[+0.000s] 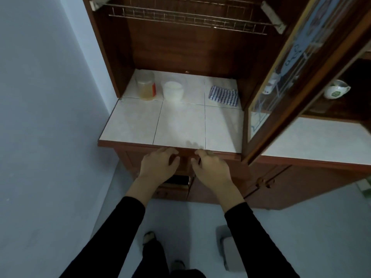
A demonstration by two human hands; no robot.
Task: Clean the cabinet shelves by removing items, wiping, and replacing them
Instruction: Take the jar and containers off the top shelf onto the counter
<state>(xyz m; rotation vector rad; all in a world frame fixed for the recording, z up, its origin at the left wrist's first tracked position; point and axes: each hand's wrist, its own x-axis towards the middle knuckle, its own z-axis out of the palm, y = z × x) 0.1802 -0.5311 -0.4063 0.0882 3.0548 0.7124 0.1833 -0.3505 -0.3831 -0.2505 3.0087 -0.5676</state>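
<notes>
Two jars (146,85), one checked cloth (223,95)

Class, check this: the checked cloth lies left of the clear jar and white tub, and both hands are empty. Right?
No. The head view shows the checked cloth right of the clear jar and white tub; left hand and right hand are empty.

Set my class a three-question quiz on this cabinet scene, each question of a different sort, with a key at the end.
1. True or false: the checked cloth lies at the right end of the tiled shelf.
2. What stands between the clear jar and the cloth? A) white tub B) plate C) kettle
3. Fill in: the glass door on the right stands ____.

Key: 1 true; 2 A; 3 open.
</notes>
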